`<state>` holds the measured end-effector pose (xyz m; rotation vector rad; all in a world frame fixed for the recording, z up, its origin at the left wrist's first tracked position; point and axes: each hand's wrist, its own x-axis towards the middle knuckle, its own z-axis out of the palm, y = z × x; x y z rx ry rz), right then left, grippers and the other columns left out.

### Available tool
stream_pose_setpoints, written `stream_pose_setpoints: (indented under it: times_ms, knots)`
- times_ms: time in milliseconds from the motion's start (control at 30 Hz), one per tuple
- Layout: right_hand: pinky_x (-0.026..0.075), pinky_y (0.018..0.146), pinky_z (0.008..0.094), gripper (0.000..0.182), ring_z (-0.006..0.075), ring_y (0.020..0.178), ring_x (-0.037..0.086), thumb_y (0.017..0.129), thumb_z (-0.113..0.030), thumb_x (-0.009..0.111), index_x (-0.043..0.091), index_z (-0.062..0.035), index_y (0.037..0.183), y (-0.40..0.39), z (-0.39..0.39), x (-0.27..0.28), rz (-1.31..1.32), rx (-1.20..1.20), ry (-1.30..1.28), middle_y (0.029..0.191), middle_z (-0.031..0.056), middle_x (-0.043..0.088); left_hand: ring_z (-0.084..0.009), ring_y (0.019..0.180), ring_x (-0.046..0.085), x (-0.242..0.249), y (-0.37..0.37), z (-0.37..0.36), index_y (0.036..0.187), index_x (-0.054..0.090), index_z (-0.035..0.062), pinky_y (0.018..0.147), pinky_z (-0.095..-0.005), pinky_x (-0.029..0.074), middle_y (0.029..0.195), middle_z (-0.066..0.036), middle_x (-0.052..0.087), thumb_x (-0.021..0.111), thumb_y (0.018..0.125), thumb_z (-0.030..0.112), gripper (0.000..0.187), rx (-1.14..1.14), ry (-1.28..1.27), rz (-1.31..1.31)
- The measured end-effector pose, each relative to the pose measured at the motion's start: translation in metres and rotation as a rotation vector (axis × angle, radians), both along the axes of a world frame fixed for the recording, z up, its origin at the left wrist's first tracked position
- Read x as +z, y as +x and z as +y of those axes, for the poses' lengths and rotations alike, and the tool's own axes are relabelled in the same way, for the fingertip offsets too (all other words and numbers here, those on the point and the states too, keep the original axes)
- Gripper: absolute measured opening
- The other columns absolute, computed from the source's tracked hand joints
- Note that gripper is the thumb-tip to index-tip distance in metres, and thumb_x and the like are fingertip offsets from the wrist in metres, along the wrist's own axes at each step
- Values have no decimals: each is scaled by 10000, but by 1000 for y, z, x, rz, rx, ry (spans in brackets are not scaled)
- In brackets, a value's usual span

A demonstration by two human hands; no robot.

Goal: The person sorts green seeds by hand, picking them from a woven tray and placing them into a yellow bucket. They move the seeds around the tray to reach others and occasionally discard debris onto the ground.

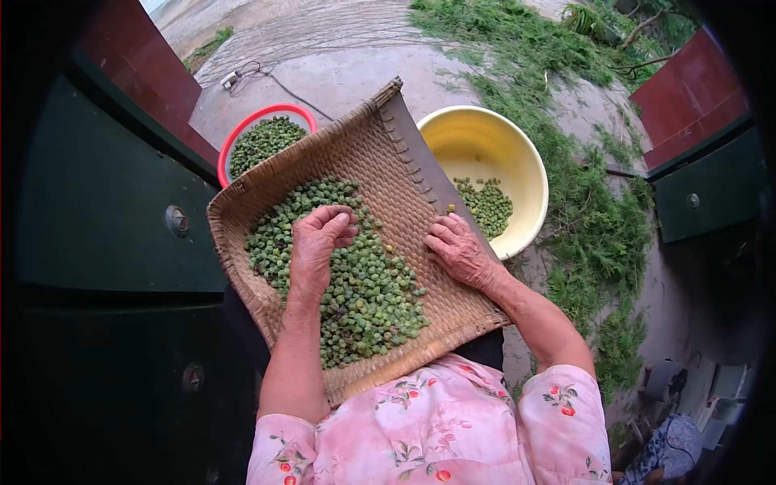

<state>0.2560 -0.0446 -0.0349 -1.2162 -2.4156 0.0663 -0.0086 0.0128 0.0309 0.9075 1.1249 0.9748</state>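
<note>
A woven winnowing basket (404, 178) lies tilted across my lap, with a heap of small green peppercorn-like berries (368, 291) spread over its left and middle. Over the heap, my left hand (319, 242) is closed, thumb pressed to the bent fingers; I cannot tell what is in the pinch. My right hand (461, 249) rests on the right side of the basket, fingers loosely bent and lying on the weave. One yellowish berry (451, 208) sits right by its fingertips at the basket's smooth lip. A yellow basin (524, 153) beyond the lip contains a layer of green berries.
Beyond the basket at left stands a red-rimmed bowl (296, 108) full of green berries. A cable with a white plug (232, 79) runs over the concrete. Cut green branches (594, 234) cover the ground at right. Dark green doors (113, 194) flank me.
</note>
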Motion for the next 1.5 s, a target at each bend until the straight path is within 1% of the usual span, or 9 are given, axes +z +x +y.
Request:
stream_pose_setpoints:
  times_ms: [100,400,700,900,1033,1100,1267,1367,1500]
  knots:
    - [404,906,442,208,309,994,510,724,-58,642,568,-51,918,17,5,-10,81,-59,82,959,112,522,-111,723,625,0,0,1,987,641,15,627,-244,510,872,-50,668,582,884,94,143,9,-1,-1]
    - [398,878,441,165,324,1015,500,779,-83,611,577,-65,940,68,27,-26,122,-619,229,1002,128,533,-115,724,624,2,1,1,989,640,12,630,-246,512,872,-48,664,579,882,92,147,11,-7,-2]
    - [369,974,441,295,350,1157,458,770,-140,661,581,-59,1042,26,26,-15,97,-220,42,1157,149,523,-112,714,625,2,0,0,985,641,16,631,-242,510,871,-48,665,582,881,97,145,10,5,-13]
    - [395,910,446,181,350,1060,495,768,-52,610,612,-49,949,56,35,-36,16,-810,56,1106,168,533,-118,741,644,3,-4,3,983,629,10,642,-242,539,884,-68,669,583,894,116,146,9,6,-34]
    - [408,907,449,181,348,1055,511,750,-30,566,602,-50,926,23,32,-8,111,-581,266,1075,171,552,-115,733,644,2,-11,7,990,629,7,638,-236,541,893,-73,668,578,895,102,144,41,20,-80]
    - [417,908,448,190,342,1067,509,728,-28,580,592,-37,917,-6,19,9,273,-223,59,1080,166,552,-116,732,645,4,-13,6,994,629,7,636,-240,543,893,-73,668,576,896,102,147,72,17,-74]
    - [367,996,438,291,322,1160,459,737,-62,578,560,-48,1027,-61,-17,10,83,334,-116,1169,155,501,-115,731,644,4,-15,8,999,629,8,637,-242,545,895,-71,668,579,896,107,151,75,16,-87]
    - [343,1014,445,339,338,1175,438,744,-58,562,542,-35,1082,-57,-4,10,-29,274,-54,1193,169,479,-114,731,643,5,-14,7,998,630,11,641,-241,544,895,-68,668,581,895,109,151,75,11,-88]
    - [356,1005,449,348,368,1171,442,743,-45,560,529,-10,1087,-54,18,1,-13,-152,47,1190,194,482,-112,732,641,9,-14,8,1001,630,13,644,-242,541,896,-65,668,584,892,110,152,77,12,-76]
